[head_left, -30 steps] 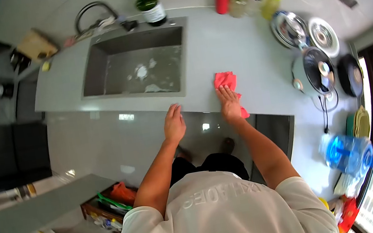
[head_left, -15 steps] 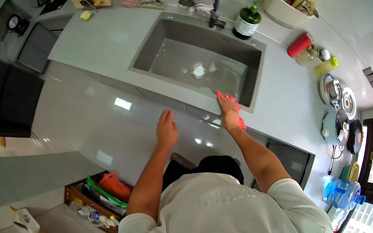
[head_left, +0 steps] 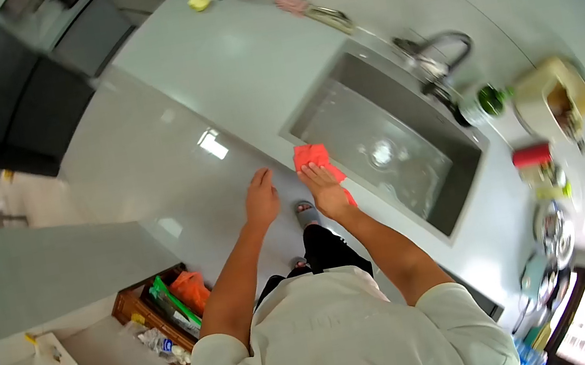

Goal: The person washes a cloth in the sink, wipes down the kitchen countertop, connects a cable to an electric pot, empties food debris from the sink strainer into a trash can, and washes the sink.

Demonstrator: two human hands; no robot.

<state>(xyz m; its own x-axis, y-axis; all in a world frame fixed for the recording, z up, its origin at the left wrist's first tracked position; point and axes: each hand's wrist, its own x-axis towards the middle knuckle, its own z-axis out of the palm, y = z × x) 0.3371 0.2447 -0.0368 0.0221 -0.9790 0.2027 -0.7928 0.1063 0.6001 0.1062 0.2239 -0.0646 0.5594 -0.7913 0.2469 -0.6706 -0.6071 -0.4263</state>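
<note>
My right hand (head_left: 326, 188) lies over a red cloth (head_left: 311, 154), pressing it on the front strip of the counter beside the sink's near left edge. Parts of the cloth stick out past the fingertips and along the hand's right side. My left hand (head_left: 262, 199) hangs in the air before the counter's front, fingers loosely bent, with nothing visible in it. The grey sink (head_left: 346, 108) has wet patches and a bright drain in its bottom. Behind it is a dark curved faucet (head_left: 441, 53), blurred.
A green bottle (head_left: 484, 104) and a cream holder (head_left: 546, 101) stand behind the sink. A pink cloth (head_left: 292, 4) and a yellow piece (head_left: 199, 2) lie on the left counter (head_left: 211, 64). Low on the left is a brown drawer unit (head_left: 135, 305) with bags.
My right hand has slid the red cloth leftward along the sink's front edge. The view has turned, so the sink appears further right. My left hand stays about the same in view.
</note>
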